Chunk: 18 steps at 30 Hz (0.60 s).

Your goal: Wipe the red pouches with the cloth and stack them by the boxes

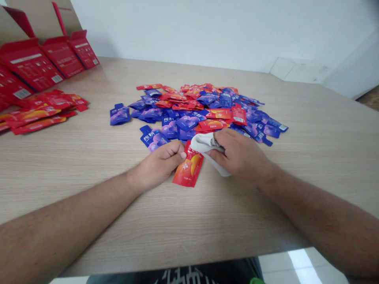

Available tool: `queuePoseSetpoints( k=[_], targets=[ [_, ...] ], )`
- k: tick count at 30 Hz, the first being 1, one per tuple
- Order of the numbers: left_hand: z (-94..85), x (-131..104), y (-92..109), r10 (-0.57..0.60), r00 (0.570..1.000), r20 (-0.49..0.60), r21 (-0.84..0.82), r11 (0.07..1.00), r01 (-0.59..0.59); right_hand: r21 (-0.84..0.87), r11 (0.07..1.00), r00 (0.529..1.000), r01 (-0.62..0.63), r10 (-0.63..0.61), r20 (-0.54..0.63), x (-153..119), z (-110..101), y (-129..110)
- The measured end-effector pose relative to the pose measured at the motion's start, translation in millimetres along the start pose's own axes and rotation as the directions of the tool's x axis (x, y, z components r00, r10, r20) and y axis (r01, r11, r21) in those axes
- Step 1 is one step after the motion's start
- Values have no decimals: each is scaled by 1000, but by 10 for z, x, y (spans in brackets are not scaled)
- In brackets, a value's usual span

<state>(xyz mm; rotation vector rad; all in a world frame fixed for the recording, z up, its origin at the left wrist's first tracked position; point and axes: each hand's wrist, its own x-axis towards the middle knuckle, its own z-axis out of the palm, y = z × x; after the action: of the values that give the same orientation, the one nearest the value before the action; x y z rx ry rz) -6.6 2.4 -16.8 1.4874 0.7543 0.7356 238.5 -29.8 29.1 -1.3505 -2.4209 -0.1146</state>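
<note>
A red and orange pouch [187, 170] hangs just in front of the pile, its left edge pinched by my left hand [162, 162]. My right hand [240, 154] is closed on a white cloth [202, 143], which lies against the upper part of the pouch and covers its top corner. Behind both hands spreads a heap of blue pouches [188, 120] and red pouches [189, 103]. One blue pouch [154, 138] lies right behind my left hand.
At the left, several red pouches [44, 110] are stacked before open red cardboard boxes [34, 65]. A lone blue pouch [120, 115] lies left of the heap. The wooden table [124, 232] meets a white wall [189, 35] at the back.
</note>
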Motion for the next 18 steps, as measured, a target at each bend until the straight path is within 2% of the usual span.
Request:
queuePoseSetpoints(
  k=[1, 5, 6, 9, 11, 13, 16, 18],
  targets=[
    [0, 0, -1, 5, 1000, 3, 4, 1000, -5, 2, 1000, 1000, 11, -11, 10, -1, -2, -3],
    [0, 6, 14, 42, 999, -1, 49, 998, -42, 61, 977, 967, 204, -211, 140, -31, 8, -84],
    [-2, 8, 13, 41, 999, -4, 50, 998, -41, 62, 978, 968, 198, -206, 147, -33, 11, -87],
    [-12, 13, -3, 21, 1000, -18, 34, 999, -20, 29, 999, 996, 40, -42, 77, -15, 17, -38],
    [-15, 13, -10, 13, 1000, -22, 28, 1000, -13, 14, 1000, 999, -15, 14, 44, -6, 20, -17],
    [-11, 8, -5, 10, 1000, -20, 33, 999, -9, 25, 998, 994, 66, -68, 87, -13, 25, -44],
    [1, 1, 7, -1, 1000, -16, 37, 999, 2, 79, 970, 954, 231, -241, 177, -32, 33, -101],
    [5, 1, 6, -4, 1000, -17, 25, 1000, 5, 73, 980, 969, 185, -194, 155, -29, 30, -91]
  ],
)
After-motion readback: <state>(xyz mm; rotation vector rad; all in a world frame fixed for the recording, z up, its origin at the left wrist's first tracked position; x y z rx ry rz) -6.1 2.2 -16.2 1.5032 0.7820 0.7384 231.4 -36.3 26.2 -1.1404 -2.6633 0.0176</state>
